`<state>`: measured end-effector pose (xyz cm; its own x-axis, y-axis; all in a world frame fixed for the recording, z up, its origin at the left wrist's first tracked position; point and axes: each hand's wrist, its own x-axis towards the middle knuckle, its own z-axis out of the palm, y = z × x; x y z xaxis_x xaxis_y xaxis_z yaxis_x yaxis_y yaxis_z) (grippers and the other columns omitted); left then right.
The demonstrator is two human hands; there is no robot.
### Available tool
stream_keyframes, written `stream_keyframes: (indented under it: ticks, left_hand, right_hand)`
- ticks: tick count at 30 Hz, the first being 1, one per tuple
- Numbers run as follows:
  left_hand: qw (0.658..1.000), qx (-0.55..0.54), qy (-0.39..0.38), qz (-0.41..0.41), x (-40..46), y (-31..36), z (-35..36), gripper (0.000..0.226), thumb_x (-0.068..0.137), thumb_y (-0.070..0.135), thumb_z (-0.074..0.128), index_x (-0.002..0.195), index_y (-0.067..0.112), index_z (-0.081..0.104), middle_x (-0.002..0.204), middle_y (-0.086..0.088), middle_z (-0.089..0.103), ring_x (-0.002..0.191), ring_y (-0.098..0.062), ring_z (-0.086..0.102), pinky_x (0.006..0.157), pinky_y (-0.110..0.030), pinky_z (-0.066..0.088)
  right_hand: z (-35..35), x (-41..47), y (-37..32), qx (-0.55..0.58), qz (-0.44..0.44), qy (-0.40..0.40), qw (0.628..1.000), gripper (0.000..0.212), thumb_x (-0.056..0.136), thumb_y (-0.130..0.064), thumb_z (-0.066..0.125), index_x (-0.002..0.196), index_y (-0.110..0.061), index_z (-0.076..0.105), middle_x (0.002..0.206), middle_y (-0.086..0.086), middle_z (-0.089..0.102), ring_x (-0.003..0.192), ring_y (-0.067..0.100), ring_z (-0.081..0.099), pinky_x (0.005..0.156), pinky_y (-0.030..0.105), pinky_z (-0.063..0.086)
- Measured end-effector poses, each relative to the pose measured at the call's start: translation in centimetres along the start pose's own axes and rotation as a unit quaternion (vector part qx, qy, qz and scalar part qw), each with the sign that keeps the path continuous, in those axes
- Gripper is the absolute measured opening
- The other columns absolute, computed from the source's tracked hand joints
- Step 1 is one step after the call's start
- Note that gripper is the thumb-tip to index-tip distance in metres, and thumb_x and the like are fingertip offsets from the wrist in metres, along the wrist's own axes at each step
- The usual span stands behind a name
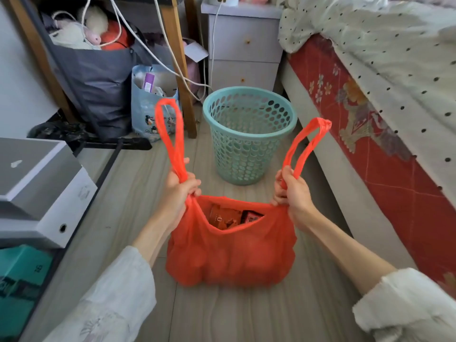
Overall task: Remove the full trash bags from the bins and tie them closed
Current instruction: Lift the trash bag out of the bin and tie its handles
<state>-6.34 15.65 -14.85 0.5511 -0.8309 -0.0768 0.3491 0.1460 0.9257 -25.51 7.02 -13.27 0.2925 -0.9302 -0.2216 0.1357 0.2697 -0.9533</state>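
Red-patterned mattress side w/ dotted white bedding on top: bed [385,99], runs along the right of the room, largest item. Wood-look plank floor [246,314], pale grey-brown.

Dark grey fabric sack [98,82] under a wooden desk leg [177,58], stuffed w/ soft toys; white cables hang across it. Pale grey bedside cabinet [243,45], 2 drawers, small knobs, back centre. Grey-and-white box [37,183] at left, on a dark-edged shelf; teal box below it.

Orange-red plastic trash bag [229,253]: thin, crinkly film, bulging round at the base, sits on the floor between the person's forearms, already out of the bin. Mouth gapes; printed wrappers show inside. Its 2 handle loops stick up, one each side.

Teal plastic bin [249,134]: round, tapered, walls pierced w/ round holes, upright just beyond the bag, near the bed edge. No liner visible in it. Nothing sits between bag and bin.

Light blue printed carrier bag [150,112], penguin motifs, leans by the desk leg, left of the bin.

Left hand [181,191]: fingers clenched round the base of the left loop. Right hand [290,191]: fingers clenched round the base of the right loop. Hands apart, pulling the mouth wide. White loose sleeves pushed up both arms.
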Motion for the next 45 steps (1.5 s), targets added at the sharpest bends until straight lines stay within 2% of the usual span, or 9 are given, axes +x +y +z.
stream_keyframes:
  ticks: [5,10,13,16,19,23,31,40,45]
  left_hand:
    - [0.965,0.262,0.002,-0.001,-2.9,-2.8,-1.5,0.059,0.081,0.014,0.066,0.131,0.018,0.035,0.120,0.009,0.050,0.108,-0.003,0.050,0.091,-0.012,0.036]
    - [0.942,0.336,0.003,-0.012,-3.0,-5.7,-1.8,0.028,0.080,0.020,0.068,0.102,0.019,0.050,0.094,0.000,0.060,0.079,0.004,0.058,0.070,-0.009,0.040]
    - [0.960,0.279,0.026,0.001,-1.0,-5.2,-0.9,0.010,0.091,0.022,0.052,0.097,0.017,0.059,0.090,0.003,0.064,0.075,0.011,0.058,0.081,-0.021,0.042]
    - [0.991,0.131,0.039,-0.015,0.2,-4.7,0.0,0.034,0.097,0.034,0.037,0.093,0.016,0.066,0.095,-0.004,0.073,0.095,-0.018,0.064,0.093,-0.035,0.048]
    - [0.995,-0.079,0.036,-0.053,0.1,-4.4,0.7,0.031,0.098,0.032,0.030,0.075,0.020,0.047,0.054,0.002,0.068,0.062,-0.015,0.069,0.068,-0.028,0.058]
    - [0.975,-0.205,0.006,-0.088,-1.2,-4.3,1.8,0.033,0.096,0.024,0.027,0.065,0.020,0.035,0.034,0.008,0.029,0.031,-0.004,0.030,0.045,-0.015,0.044]
    - [0.986,-0.077,0.024,-0.149,-2.6,-5.8,2.0,0.036,0.097,0.026,0.032,0.062,0.019,0.034,0.031,0.011,0.019,0.025,0.000,0.015,0.030,-0.008,0.013]
    - [0.970,-0.158,-0.015,-0.184,-2.9,-5.7,1.3,0.036,0.094,0.038,0.025,0.080,0.016,0.049,0.040,0.007,0.031,0.029,-0.004,0.023,0.037,-0.013,0.025]
    - [0.982,-0.040,-0.056,-0.175,-3.9,-5.8,1.4,0.037,0.098,0.037,0.023,0.077,0.016,0.044,0.038,0.011,0.028,0.029,-0.001,0.021,0.033,-0.012,0.025]
  right_hand:
    - [-1.1,0.3,1.4,0.003,-0.008,-0.010,1.000,0.023,0.092,-0.001,0.045,0.076,-0.018,0.044,0.035,-0.011,0.032,0.029,0.001,0.029,0.052,0.025,0.032]
    - [-2.1,1.1,2.7,-0.068,-0.058,-0.021,0.996,0.027,0.096,-0.003,0.038,0.085,-0.018,0.058,0.039,-0.011,0.038,0.037,0.000,0.037,0.054,0.023,0.029]
    - [-2.0,1.1,3.2,-0.055,-0.061,-0.028,0.996,0.030,0.099,-0.011,0.034,0.081,-0.016,0.057,0.056,-0.003,0.044,0.041,-0.001,0.044,0.048,0.015,0.034]
    - [-2.4,1.0,2.6,-0.048,-0.072,-0.031,0.996,0.030,0.101,-0.019,0.029,0.082,-0.019,0.051,0.047,-0.002,0.061,0.053,0.000,0.062,0.060,0.014,0.047]
    - [-3.2,0.7,2.4,0.017,-0.064,-0.046,0.997,0.028,0.101,-0.023,0.025,0.083,-0.019,0.046,0.037,0.004,0.055,0.054,0.012,0.068,0.064,0.016,0.054]
    - [-3.3,0.2,2.9,0.118,-0.013,-0.020,0.993,0.030,0.100,-0.031,0.027,0.080,-0.016,0.044,0.026,0.001,0.035,0.033,0.018,0.057,0.057,0.026,0.057]
    - [-1.9,-0.4,4.0,0.104,0.067,-0.049,0.991,0.033,0.100,-0.035,0.026,0.078,-0.017,0.042,0.032,-0.011,0.019,0.023,0.003,0.016,0.034,0.011,0.026]
    - [-1.3,-1.1,5.1,-0.025,0.130,-0.066,0.989,0.028,0.099,-0.012,0.026,0.082,-0.015,0.049,0.058,-0.001,0.025,0.026,-0.002,0.021,0.029,0.008,0.014]
    - [-1.9,-1.2,5.6,-0.022,0.132,-0.072,0.988,0.021,0.099,-0.013,0.035,0.089,-0.011,0.054,0.062,0.003,0.046,0.027,-0.001,0.031,0.028,0.008,0.017]
